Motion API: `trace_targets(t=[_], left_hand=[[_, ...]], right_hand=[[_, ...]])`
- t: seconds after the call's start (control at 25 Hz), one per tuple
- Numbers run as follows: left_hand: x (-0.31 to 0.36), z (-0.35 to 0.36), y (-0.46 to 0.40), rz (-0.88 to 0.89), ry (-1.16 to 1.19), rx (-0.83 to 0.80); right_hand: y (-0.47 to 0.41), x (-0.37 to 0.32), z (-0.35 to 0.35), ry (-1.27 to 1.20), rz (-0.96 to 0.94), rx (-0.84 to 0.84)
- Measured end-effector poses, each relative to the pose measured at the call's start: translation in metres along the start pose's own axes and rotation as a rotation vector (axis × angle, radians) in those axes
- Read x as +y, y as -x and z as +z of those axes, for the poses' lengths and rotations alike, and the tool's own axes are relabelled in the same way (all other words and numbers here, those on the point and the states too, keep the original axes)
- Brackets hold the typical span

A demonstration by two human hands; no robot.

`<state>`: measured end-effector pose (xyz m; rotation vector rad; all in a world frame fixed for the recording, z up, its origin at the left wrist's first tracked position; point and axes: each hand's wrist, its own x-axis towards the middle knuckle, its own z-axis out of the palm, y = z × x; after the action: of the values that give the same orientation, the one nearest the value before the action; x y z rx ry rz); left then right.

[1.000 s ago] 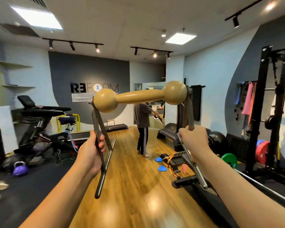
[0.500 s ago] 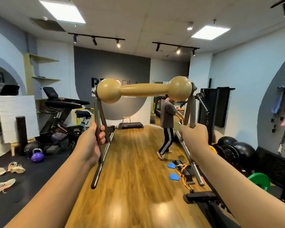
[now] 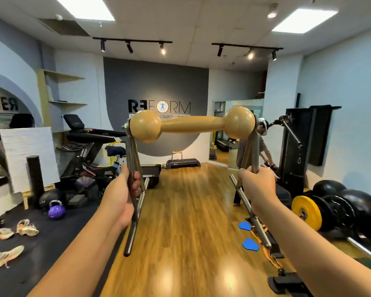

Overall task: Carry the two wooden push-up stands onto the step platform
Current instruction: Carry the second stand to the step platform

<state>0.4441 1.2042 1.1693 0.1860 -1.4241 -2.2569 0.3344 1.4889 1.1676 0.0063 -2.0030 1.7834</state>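
Both hands (image 3: pixel 119 198) (image 3: pixel 256 187) grip push-up stand (image 3: pixel 191 124) legs, wooden bar horizontal, left-right.

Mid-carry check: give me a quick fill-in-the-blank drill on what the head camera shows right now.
1. Both hands, the left hand and the right hand, grip the metal legs of the held push-up stand, so it is carried with ____ hands.
2. The other push-up stand already sits on the ____.
3. The kettlebell on the black mat is ____ in colour.

Missing words: two; step platform; purple
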Motion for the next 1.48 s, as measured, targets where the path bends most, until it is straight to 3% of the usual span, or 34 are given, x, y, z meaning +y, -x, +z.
trace_targets(t=[0.36, 0.76, 1.04, 1.28, 1.48], left_hand=[[-0.082, 0.031, -0.219, 0.132, 0.025, 0.109], [-0.151, 0.124, -0.474, 0.083, 0.017, 0.129], [-0.201, 0.128, -0.666, 0.104, -0.016, 0.105], [-0.219, 0.109, -0.845, -0.006, -0.136, 0.034], [-0.22, 0.104, -0.989, 0.066, -0.074, 0.023]], right_hand=[[-0.179, 0.09, 0.126, -0.086, 0.02, -0.049], [-0.45, 0.163, 0.245, -0.091, 0.017, -0.089], [-0.594, 0.215, 0.358, -0.077, 0.021, -0.1], [-0.701, 0.251, 0.486, -0.157, 0.091, -0.012], [-0.782, 0.268, 0.58, -0.148, 0.115, -0.017]])
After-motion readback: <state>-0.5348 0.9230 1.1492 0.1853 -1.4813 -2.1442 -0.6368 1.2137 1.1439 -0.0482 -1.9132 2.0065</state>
